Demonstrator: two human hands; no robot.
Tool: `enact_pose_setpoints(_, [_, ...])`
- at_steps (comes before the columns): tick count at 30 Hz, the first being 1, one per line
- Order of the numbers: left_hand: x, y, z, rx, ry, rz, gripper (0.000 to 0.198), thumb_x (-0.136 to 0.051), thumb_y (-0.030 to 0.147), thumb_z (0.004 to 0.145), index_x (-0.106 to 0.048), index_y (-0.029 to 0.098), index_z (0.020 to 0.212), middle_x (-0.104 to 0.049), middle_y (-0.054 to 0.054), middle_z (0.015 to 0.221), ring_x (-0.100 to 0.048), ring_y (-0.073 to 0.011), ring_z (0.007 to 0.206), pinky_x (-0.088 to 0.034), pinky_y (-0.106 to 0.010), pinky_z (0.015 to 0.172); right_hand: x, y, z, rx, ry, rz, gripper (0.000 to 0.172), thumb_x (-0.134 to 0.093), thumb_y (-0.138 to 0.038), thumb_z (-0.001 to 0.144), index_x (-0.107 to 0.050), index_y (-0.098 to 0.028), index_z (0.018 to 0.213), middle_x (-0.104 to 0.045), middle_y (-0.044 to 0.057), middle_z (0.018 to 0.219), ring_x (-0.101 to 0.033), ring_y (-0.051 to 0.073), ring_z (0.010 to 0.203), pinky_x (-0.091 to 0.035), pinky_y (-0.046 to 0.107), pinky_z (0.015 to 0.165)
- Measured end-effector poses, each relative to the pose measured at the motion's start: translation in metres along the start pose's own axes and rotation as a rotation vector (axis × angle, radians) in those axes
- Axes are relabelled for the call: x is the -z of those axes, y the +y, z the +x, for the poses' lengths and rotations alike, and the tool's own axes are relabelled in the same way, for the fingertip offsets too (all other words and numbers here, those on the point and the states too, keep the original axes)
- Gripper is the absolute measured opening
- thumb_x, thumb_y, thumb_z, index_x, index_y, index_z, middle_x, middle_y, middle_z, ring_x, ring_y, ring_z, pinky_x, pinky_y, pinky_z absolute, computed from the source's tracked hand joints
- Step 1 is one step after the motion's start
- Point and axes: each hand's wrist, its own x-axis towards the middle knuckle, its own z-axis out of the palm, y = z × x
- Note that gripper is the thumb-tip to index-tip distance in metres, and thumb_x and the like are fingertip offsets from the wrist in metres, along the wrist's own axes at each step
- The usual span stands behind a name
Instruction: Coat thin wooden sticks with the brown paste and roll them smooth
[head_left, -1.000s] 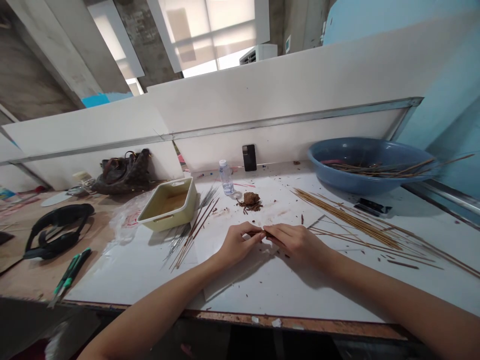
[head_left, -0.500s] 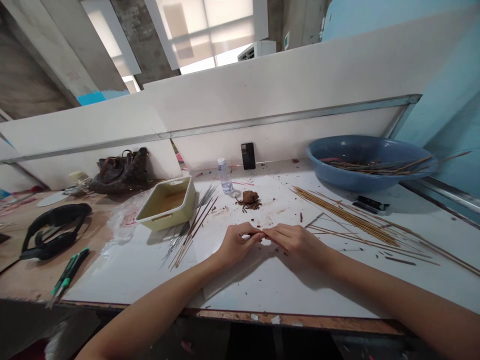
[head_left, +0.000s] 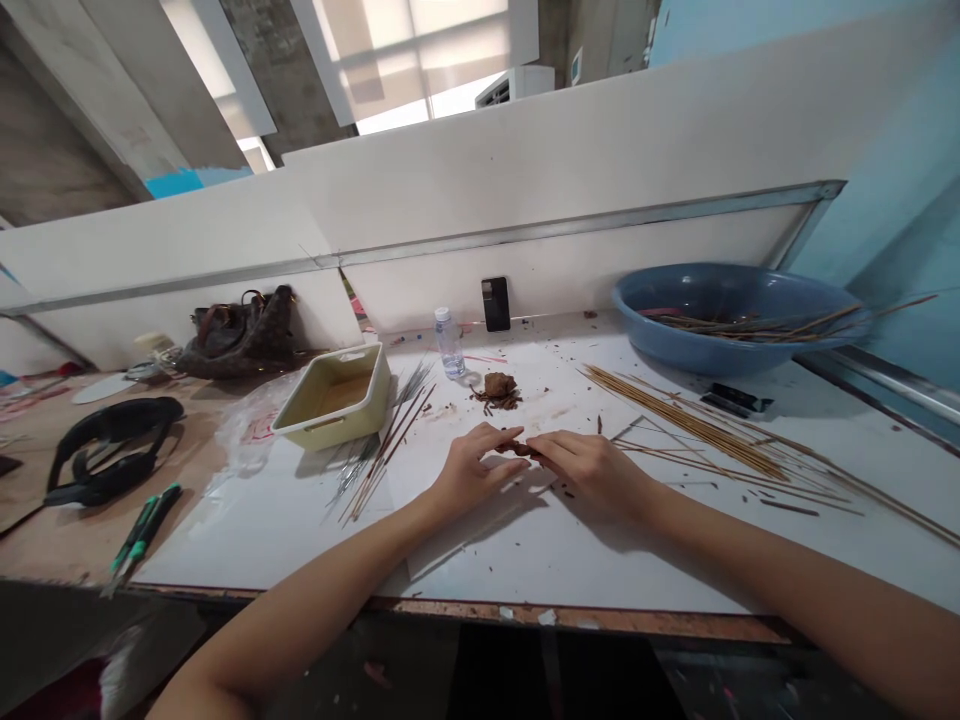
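Note:
Between my two hands is a small dark brown piece [head_left: 519,449], which looks like clay. My right hand [head_left: 581,462] has its fingers closed round the right end of it. My left hand [head_left: 478,466] is at its left end, thumb and forefinger spread apart, the forefinger close to the piece; whether it touches is hard to tell. Just beyond my hands, a brown lump [head_left: 499,386] sits on the white board with short brown bits around its base.
A yellow-green tub [head_left: 330,432], thin rods [head_left: 394,440] and a clear bottle [head_left: 450,345] are left of the lump. A black phone [head_left: 496,305] leans on the partition. Bamboo sticks [head_left: 690,425] and a blue basin [head_left: 712,345] are at right; cutters [head_left: 146,530] and headphones [head_left: 112,450] far left.
My left thumb and forefinger have parted, and the brown piece now shows between my hands. The whole view has shifted slightly.

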Motion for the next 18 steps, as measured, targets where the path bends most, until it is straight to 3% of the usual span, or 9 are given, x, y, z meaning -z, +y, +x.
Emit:
enact_pose_setpoints(6, [-0.0031,0.0028,-0.0007,-0.06,0.029,0.012,0.026,-0.08,0.041,0.106,-0.085,0.024,0.124,-0.085,-0.011,0.101,-0.08,-0.0227,0.09,-0.067,-0.036,0.083,-0.0032,-0.0022,0.0001,-0.004,0.06,0.042,0.047,-0.056,-0.004,0.106,-0.058,-0.017,0.151,-0.08,0.015,0.127,-0.08,0.03,0.111,-0.07,0.045,0.091])
enact_pose_setpoints(9, [-0.0039,0.0043,0.0,-0.1,0.045,0.007,0.03,-0.081,0.041,0.105,-0.083,0.022,0.128,-0.085,-0.011,0.102,-0.08,-0.0224,0.092,-0.067,-0.036,0.085,-0.0023,-0.0043,0.0006,-0.009,0.036,0.069,0.045,-0.056,-0.007,0.107,-0.057,-0.016,0.152,-0.08,0.016,0.128,-0.08,0.03,0.113,-0.069,0.046,0.092])
enact_pose_setpoints(12, [-0.0032,0.0041,0.0009,-0.134,0.051,0.013,0.023,-0.081,0.038,0.105,-0.085,0.022,0.12,-0.085,-0.011,0.1,-0.079,-0.0222,0.091,-0.067,-0.036,0.084,-0.0011,-0.0039,0.0011,0.0,0.008,0.066,0.047,-0.053,-0.006,0.107,-0.057,-0.016,0.153,-0.08,0.016,0.126,-0.08,0.03,0.111,-0.07,0.047,0.091])
enact_pose_setpoints(18, [0.0008,0.0052,0.0021,-0.034,0.015,-0.001,0.02,-0.082,0.04,0.104,-0.089,0.022,0.112,-0.086,-0.01,0.094,-0.08,-0.0222,0.082,-0.065,-0.034,0.076,-0.003,-0.0011,-0.0002,0.036,-0.011,0.021,0.049,-0.052,-0.004,0.106,-0.055,-0.015,0.154,-0.08,0.016,0.12,-0.08,0.028,0.102,-0.069,0.043,0.084])
